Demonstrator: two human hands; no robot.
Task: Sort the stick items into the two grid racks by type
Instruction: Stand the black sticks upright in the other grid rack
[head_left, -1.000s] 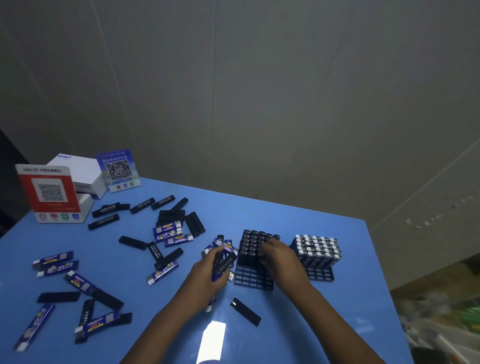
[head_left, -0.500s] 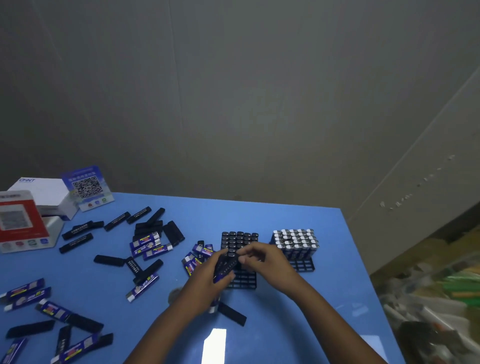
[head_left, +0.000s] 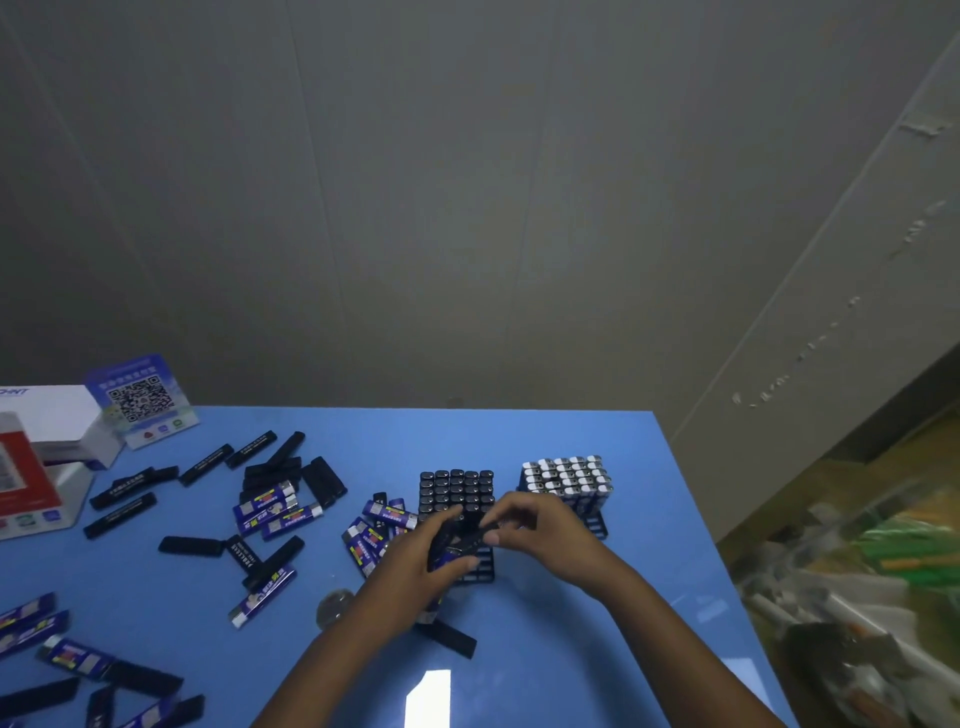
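Observation:
Two black grid racks stand mid-table. The left rack (head_left: 456, 488) holds several black sticks; the right rack (head_left: 566, 480) holds several blue sticks with white caps. My left hand (head_left: 415, 564) grips a bundle of sticks, black and blue, over the left rack's near rows. My right hand (head_left: 540, 530) pinches the end of a black stick (head_left: 470, 540) at the top of that bundle. Loose black sticks (head_left: 205, 465) and blue sticks (head_left: 270, 506) lie scattered over the left half of the table.
The blue table (head_left: 519, 431) ends at a grey wall behind and drops off on the right. A white box (head_left: 57, 415), a red QR sign (head_left: 21, 478) and a blue QR sign (head_left: 140, 400) stand at the far left. One black stick (head_left: 449, 638) lies near my left wrist.
My right hand left the black rack's top and came to the bundle in my left hand, where it now pinches a black stick. The camera turned to the right.

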